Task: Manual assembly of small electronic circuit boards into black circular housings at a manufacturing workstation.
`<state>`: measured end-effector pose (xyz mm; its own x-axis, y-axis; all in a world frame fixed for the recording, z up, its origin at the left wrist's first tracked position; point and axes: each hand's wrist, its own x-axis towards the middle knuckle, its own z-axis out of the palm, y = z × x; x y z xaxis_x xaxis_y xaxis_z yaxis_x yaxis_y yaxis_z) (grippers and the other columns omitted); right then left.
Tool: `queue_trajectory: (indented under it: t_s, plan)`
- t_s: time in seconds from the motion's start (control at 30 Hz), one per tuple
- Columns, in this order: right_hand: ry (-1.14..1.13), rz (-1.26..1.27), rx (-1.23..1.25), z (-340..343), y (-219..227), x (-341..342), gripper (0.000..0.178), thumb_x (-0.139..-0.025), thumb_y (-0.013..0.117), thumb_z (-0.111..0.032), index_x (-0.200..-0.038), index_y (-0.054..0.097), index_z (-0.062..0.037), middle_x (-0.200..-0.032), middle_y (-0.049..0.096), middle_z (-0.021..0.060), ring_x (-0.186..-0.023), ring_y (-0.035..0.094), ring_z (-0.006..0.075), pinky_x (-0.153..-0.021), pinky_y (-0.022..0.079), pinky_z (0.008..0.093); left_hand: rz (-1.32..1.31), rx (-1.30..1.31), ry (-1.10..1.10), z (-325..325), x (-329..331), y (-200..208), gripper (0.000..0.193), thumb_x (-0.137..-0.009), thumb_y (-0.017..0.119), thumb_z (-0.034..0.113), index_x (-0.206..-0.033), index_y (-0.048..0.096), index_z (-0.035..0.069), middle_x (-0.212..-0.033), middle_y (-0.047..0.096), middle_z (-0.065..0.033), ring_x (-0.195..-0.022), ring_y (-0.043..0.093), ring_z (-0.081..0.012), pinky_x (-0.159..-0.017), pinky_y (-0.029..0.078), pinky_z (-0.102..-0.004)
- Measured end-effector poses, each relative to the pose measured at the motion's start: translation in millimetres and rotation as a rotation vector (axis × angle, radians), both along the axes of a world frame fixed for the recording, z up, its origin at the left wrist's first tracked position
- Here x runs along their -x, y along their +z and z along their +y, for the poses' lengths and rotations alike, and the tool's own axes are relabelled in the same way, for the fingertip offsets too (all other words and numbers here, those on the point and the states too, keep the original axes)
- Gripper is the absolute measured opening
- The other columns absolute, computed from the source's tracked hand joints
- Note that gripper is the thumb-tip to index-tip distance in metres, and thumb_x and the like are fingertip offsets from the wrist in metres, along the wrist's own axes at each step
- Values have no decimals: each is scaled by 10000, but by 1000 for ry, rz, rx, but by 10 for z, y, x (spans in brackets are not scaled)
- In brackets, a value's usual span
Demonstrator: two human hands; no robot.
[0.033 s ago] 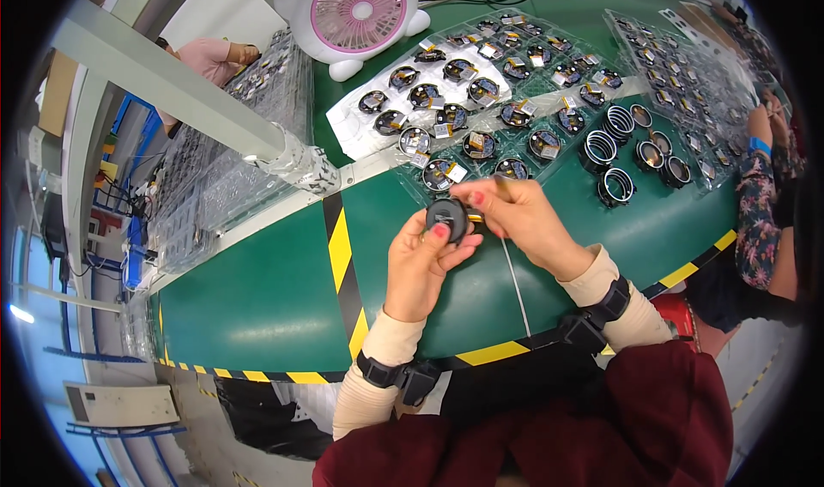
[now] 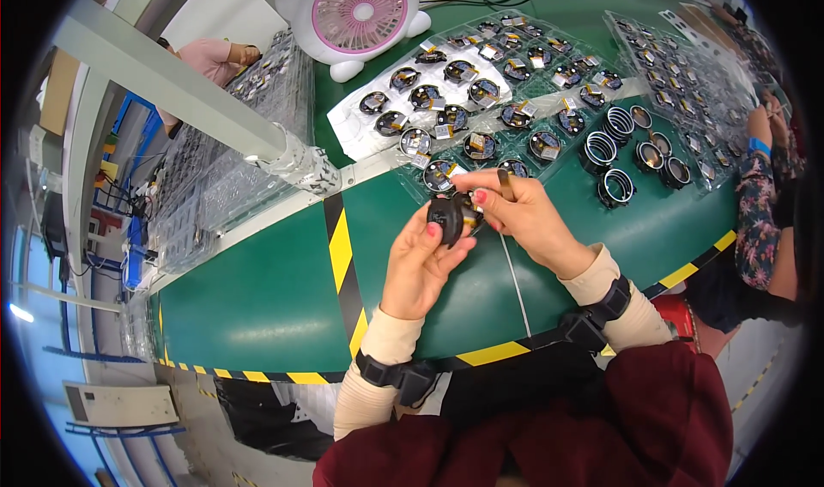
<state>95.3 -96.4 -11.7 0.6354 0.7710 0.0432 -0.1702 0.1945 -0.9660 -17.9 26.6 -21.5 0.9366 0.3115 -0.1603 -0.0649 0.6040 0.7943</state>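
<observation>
In front of me, over the near side of the table, my left hand (image 2: 418,260) grips a round black device (image 2: 444,223) by its rim, thumb on the smooth face. The device is tilted, and part of its inside with a yellow and whitish piece shows toward the right. My right hand (image 2: 524,217) is closed, its thumb and forefinger pinching at the device's upper right edge. A narrow dark strip (image 2: 505,184) stands out from the right fingers; its kind cannot be made out. Just beyond the hands, similar round assemblies (image 2: 440,176) with circuit boards lie in clear plastic trays.
Several black rings with silvery coils (image 2: 601,147) stand at the right on the green table (image 2: 249,290). A pink and white fan (image 2: 361,11) is at the back. A white post (image 2: 197,84) rises at the left. Another person's arm (image 2: 757,178) reaches in at the right.
The black device has turned in my left hand, so its face points more to the left and its inside shows more. My right fingers have shifted slightly at its edge.
</observation>
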Motion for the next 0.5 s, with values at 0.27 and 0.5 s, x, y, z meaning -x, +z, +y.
queue_trajectory:
  t_s: [0.27,0.5]
  plan:
    - [81,-77,12,59,-142,37,219,-812,557,-31,-1030,556,-5,-846,590,21,-592,440,21,-519,375,178,72,90,-141,0,19,7,295,-901,422,163,-1175,405,54,-792,570,-95,-618,578,-136,-524,491,-223]
    - [30,-93,40,61,-62,150,255,-809,556,-19,-1062,529,-3,-815,585,29,-570,431,18,-490,360,169,119,-559,110,-37,5,9,244,-898,369,104,-1130,399,35,-691,513,-32,-426,350,-28,-360,240,-161]
